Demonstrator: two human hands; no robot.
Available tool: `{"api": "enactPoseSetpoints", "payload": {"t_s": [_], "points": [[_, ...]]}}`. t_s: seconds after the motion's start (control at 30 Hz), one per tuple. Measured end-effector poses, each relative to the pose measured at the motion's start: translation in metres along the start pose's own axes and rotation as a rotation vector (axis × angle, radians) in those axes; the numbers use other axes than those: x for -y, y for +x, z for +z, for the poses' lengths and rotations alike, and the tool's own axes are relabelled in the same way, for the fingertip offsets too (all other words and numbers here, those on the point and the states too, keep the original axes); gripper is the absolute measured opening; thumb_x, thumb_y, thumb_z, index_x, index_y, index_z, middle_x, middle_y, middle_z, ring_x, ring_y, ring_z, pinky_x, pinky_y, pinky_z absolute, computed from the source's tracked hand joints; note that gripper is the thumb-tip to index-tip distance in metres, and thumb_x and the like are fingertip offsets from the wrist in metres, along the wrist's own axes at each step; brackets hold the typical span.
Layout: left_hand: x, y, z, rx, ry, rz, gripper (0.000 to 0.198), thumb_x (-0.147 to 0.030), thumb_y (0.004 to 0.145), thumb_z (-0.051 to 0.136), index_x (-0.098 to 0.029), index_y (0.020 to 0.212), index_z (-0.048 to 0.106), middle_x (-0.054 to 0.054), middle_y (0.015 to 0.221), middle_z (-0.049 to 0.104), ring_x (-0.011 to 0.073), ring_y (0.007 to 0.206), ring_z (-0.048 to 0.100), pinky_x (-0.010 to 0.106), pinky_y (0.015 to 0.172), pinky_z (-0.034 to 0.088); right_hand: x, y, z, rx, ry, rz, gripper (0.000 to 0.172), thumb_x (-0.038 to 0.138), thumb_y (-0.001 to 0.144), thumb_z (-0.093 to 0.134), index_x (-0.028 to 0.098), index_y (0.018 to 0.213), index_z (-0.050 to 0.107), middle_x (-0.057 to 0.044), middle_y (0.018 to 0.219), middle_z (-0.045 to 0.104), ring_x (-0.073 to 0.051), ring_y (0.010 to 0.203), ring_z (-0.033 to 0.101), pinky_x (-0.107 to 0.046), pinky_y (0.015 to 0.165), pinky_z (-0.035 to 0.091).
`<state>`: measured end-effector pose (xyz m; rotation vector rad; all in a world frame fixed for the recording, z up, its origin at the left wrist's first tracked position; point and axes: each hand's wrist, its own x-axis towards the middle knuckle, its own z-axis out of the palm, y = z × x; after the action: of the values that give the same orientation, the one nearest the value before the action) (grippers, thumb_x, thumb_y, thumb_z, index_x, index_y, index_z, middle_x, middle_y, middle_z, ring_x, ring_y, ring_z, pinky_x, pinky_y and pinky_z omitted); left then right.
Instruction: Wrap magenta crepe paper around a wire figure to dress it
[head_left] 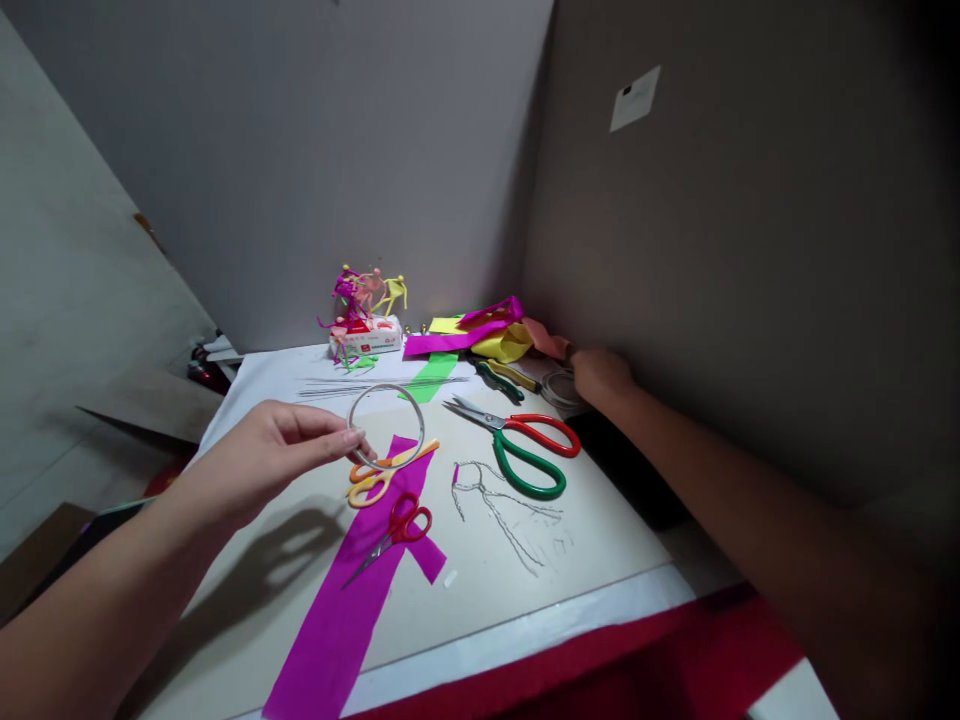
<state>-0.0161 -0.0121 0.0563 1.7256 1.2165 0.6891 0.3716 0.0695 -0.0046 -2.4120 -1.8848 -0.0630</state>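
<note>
My left hand (300,440) is closed, pinching a thin whitish ring, like a nearly used-up tape roll (415,408), upright above the table. Below the ring lie yellow-orange scissors (369,487) and small red-handled scissors (405,522), both on a long magenta crepe paper strip (337,610). At the back right, my right hand (602,376) reaches beside a pale coil (559,390) and the orange end of some crepe paper (546,340). Its fingertips are hidden, so any grip cannot be made out. A twisted wire figure (484,490) lies on the board between my arms.
Large scissors with red and green handles (529,455) lie centre right, pliers (501,382) behind them. Thin wires (322,388) lie behind the ring. Several small paper-wrapped figures stand on a white box (379,338). A dark flat object (622,470) lies under my right forearm.
</note>
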Motion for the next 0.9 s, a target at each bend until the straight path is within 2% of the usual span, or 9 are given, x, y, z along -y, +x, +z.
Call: {"api": "enactPoseSetpoints", "payload": {"t_s": [0.13,0.23,0.37,0.43,0.47,0.6,0.77,0.83,0.9], "points": [[0.005,0.003,0.0,-0.007,-0.004,-0.001,0.018,-0.038,0.075,0.068,-0.023,0.07,0.076,0.004,0.077,0.075,0.019,0.079,0.067,0.024,0.075,0.051,-0.004,-0.011,-0.018,-0.175,0.25,-0.025,0.028,0.033,0.091,0.051,0.014,0.109,0.061,-0.013,0.111,0.062,-0.023,0.098,0.061,-0.037,0.081,0.05],[0.005,0.0,0.005,-0.008,0.016,-0.009,0.02,-0.04,0.075,0.068,-0.022,0.073,0.076,0.003,0.078,0.075,0.0183,0.079,0.066,0.024,0.073,0.05,0.014,-0.036,-0.032,-0.217,0.489,-0.153,0.038,0.043,0.091,0.046,0.013,0.102,0.066,-0.012,0.095,0.07,-0.023,0.084,0.065,-0.029,0.065,0.049],[-0.002,-0.006,0.019,0.055,0.105,-0.005,0.026,-0.043,0.076,0.066,-0.018,0.075,0.075,0.004,0.076,0.073,0.0184,0.075,0.063,0.025,0.069,0.048,0.063,-0.085,-0.039,-0.044,0.753,-0.449,0.03,0.047,0.082,0.057,0.02,0.085,0.071,-0.004,0.084,0.072,-0.016,0.072,0.066,-0.024,0.059,0.049],[-0.007,-0.009,0.025,0.096,0.16,0.004,0.03,-0.044,0.078,0.063,-0.017,0.074,0.074,0.003,0.071,0.07,0.0167,0.07,0.06,0.023,0.065,0.045,0.088,-0.106,-0.037,0.178,1.041,-0.735,0.025,0.042,0.079,0.063,0.018,0.075,0.07,-0.007,0.089,0.07,-0.018,0.081,0.065,-0.025,0.064,0.049],[-0.009,-0.01,0.027,0.123,0.187,0.004,0.031,-0.044,0.08,0.061,-0.016,0.074,0.074,0.002,0.068,0.068,0.0156,0.067,0.058,0.023,0.063,0.043,0.098,-0.113,-0.035,0.231,1.084,-0.761,0.026,0.042,0.078,0.063,0.018,0.073,0.069,-0.006,0.085,0.07,-0.016,0.076,0.064,-0.024,0.061,0.048],[-0.015,-0.016,0.025,0.215,0.277,0.028,0.037,-0.045,0.084,0.052,-0.015,0.071,0.069,-0.001,0.06,0.055,0.0128,0.061,0.046,0.022,0.057,0.035,0.101,-0.101,-0.034,0.195,0.899,-0.566,0.024,0.038,0.079,0.061,0.016,0.073,0.07,-0.001,0.063,0.067,-0.011,0.055,0.057,-0.02,0.049,0.042],[-0.015,-0.017,0.022,0.365,0.31,-0.017,0.04,-0.042,0.085,0.049,-0.013,0.059,0.057,-0.004,0.057,0.034,0.0097,0.056,0.029,0.021,0.052,0.025,0.038,-0.033,-0.038,-0.115,0.646,-0.212,0.024,0.034,0.077,0.065,0.011,0.073,0.069,-0.003,0.057,0.063,-0.015,0.056,0.056,-0.024,0.05,0.038],[-0.015,-0.014,0.023,0.385,0.273,-0.041,0.039,-0.041,0.085,0.05,-0.014,0.057,0.055,-0.004,0.056,0.032,0.0094,0.055,0.027,0.021,0.051,0.024,0.014,-0.012,-0.032,-0.172,0.54,-0.095,0.029,0.037,0.078,0.066,0.008,0.072,0.067,-0.005,0.062,0.063,-0.019,0.065,0.06,-0.027,0.056,0.042],[-0.013,-0.012,0.024,0.388,0.246,-0.044,0.038,-0.04,0.084,0.05,-0.014,0.057,0.055,-0.004,0.055,0.035,0.0094,0.054,0.029,0.021,0.051,0.026,0.0,0.0,-0.022,-0.172,0.467,-0.049,0.029,0.037,0.084,0.061,0.009,0.09,0.065,-0.006,0.085,0.066,-0.019,0.077,0.063,-0.031,0.067,0.05]]}}
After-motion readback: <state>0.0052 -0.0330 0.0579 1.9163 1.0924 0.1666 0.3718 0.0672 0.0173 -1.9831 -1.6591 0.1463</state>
